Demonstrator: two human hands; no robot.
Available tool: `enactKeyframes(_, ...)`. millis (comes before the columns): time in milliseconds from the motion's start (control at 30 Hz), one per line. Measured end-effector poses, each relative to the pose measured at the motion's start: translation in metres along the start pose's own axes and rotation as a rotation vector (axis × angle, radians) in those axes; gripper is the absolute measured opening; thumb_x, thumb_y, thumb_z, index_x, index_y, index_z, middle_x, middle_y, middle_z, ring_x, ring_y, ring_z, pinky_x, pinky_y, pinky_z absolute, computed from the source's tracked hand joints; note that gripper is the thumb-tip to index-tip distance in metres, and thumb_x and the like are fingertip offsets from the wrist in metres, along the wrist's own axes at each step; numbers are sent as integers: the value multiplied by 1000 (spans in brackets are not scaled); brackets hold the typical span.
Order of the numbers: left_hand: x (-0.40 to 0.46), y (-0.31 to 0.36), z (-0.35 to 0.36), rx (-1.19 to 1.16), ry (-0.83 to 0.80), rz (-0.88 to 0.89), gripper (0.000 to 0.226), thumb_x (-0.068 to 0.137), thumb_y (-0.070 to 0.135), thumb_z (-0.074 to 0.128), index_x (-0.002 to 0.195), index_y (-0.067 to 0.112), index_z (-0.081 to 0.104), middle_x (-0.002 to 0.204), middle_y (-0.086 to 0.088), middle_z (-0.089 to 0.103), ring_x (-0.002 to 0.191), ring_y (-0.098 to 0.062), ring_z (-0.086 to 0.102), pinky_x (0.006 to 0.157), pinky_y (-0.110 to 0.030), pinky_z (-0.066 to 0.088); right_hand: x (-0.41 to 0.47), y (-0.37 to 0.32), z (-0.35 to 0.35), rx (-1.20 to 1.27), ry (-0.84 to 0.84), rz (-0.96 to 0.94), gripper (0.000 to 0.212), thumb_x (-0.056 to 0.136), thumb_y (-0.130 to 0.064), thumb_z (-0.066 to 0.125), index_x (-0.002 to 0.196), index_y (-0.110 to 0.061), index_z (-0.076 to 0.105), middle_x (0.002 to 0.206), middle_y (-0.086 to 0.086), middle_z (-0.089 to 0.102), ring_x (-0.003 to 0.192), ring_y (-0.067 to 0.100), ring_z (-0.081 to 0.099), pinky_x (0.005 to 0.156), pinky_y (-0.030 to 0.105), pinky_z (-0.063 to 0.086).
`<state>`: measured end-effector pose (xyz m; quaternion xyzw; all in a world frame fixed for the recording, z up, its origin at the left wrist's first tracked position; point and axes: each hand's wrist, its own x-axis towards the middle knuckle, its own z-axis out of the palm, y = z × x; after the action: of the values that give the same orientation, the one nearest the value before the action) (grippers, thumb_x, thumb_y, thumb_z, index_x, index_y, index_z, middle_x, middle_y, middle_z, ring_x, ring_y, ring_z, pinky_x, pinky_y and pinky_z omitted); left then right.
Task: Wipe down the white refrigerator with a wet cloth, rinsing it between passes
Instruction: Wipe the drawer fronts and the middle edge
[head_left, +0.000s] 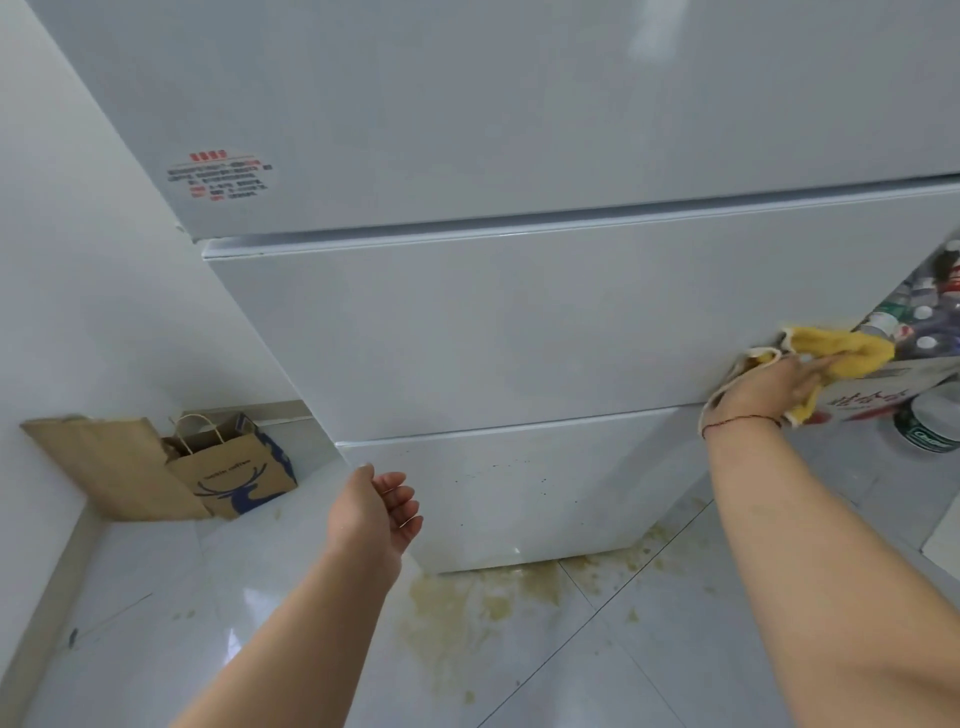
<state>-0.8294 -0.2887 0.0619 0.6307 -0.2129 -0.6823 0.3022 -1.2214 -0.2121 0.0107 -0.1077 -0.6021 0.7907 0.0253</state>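
- Where the head view looks down the white refrigerator, the right hand grips a yellow cloth, fingers curled round it, pressing it to the right edge of the middle door.
- Left hand hangs in front of the bottom drawer's left corner, fingers loosely curled, holding nothing.
- Brownish stain spreads over the floor tiles below the refrigerator.
- Brown paper bag stands against the wall at left.
- Bottles crowd a box at right.

sticker: print blurred | bottles: perhaps, cut off right
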Motion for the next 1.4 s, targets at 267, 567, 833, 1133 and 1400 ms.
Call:
enactKeyframes(267,-1,8,-31,-25,4,-21,41,103,33,36,75,10,55,66,-6,50,58,-19,46,59,-31,41,-146,39,46,171,-35,334,57,66,-69,48,109,-33,41,113,-4,52,80,13,58,73,29,48)
enactKeyframes(567,-2,25,-70,-71,38,-5,41,104,33,37,76,9,56,66,-6,51,59,-19,47,61,-31,42,-329,9,68,225,-175,832,13,94,-45,49,99,-36,41,64,-10,65,54,1,60,57,23,48)
enactKeyframes(833,1,36,-103,-123,119,-1,42,103,36,37,77,8,56,68,-7,52,60,-20,48,63,-32,43,-409,-2,79,436,-372,1289,27,84,-40,57,71,-16,61,95,15,65,91,37,61,89,62,48)
enactKeyframes(1133,-12,47,-111,-192,93,9,41,103,36,37,79,8,56,68,-7,52,60,-19,48,62,-32,43,-421,-55,69,502,-805,1415,29,98,-29,42,114,-15,60,109,15,62,102,32,59,80,41,52)
enactKeyframes(1400,-40,62,-122,-214,-123,107,52,103,48,34,111,5,63,81,-6,64,68,-19,55,65,-33,46,-406,-59,15,335,-1163,1294,69,96,-61,18,129,-15,58,117,16,67,109,33,62,98,45,44)
